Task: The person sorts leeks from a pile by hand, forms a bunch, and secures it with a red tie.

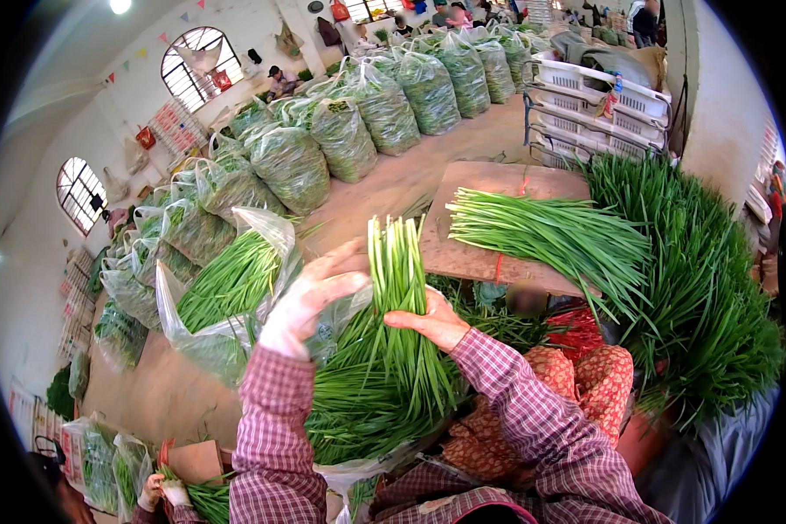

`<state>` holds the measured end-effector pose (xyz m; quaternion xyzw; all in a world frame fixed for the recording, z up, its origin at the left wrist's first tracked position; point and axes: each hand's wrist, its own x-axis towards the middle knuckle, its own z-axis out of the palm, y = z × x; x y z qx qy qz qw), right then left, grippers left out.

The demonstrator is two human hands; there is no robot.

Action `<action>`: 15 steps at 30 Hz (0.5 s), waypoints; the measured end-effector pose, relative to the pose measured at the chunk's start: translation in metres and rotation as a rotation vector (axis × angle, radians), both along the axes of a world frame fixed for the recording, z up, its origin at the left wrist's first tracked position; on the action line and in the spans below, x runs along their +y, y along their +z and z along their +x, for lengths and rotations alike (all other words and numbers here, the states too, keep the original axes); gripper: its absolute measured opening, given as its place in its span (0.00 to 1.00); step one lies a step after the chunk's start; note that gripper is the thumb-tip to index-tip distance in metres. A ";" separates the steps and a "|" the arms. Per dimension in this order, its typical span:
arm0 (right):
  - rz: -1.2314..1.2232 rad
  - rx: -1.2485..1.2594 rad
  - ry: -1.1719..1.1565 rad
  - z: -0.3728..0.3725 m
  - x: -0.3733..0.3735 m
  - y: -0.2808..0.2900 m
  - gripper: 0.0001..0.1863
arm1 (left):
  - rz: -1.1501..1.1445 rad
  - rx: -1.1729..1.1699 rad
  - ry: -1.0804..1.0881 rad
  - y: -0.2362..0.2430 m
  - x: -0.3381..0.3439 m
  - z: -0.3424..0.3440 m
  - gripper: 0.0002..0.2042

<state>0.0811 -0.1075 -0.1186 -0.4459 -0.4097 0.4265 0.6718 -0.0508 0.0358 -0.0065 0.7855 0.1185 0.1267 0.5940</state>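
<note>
My right hand [434, 321] is wrapped round a bunch of green chives [397, 271], held upright with the pale cut ends at the top. My left hand [314, 288], with a whitish covering over its palm and wrist, is beside the upper part of the bunch, fingers stretched and apart. Below both hands lies a pile of chives [358, 410] in clear plastic. Another bunch of chives [541, 229] rests on a wooden board [476, 179] ahead to the right, where a thin red tie [499, 266] shows at the near edge.
A tall heap of chives [690, 271] stands at the right. Red ties [575, 334] lie below the board. An open plastic bag [173, 301] of chives is at the left, before rows of filled bags [290, 170]. White crates [598, 109] are stacked behind. A co-worker's hands [162, 492] show lower left.
</note>
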 end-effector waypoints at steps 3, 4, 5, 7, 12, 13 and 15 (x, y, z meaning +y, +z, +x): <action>0.016 -0.131 0.112 -0.007 0.002 0.008 0.22 | -0.360 -0.076 -0.172 -0.010 -0.018 0.027 0.36; -0.015 -0.117 0.139 -0.005 0.002 0.006 0.22 | -0.438 -0.095 -0.210 -0.015 -0.019 0.032 0.35; -0.044 -0.101 0.167 -0.004 0.002 0.005 0.22 | -0.514 -0.112 -0.248 -0.019 -0.019 0.036 0.33; -0.077 -0.154 0.193 0.003 0.000 0.005 0.23 | -0.541 -0.124 -0.200 -0.026 -0.020 0.040 0.29; -0.057 -0.279 0.106 0.016 -0.003 0.004 0.37 | -0.569 -0.229 -0.039 -0.031 -0.023 0.039 0.17; -0.034 -0.322 0.043 0.021 -0.004 0.000 0.39 | -0.553 -0.232 -0.032 -0.024 -0.022 0.039 0.15; -0.107 -0.429 -0.088 0.022 -0.014 0.017 0.42 | -0.573 -0.285 0.027 -0.018 -0.019 0.033 0.14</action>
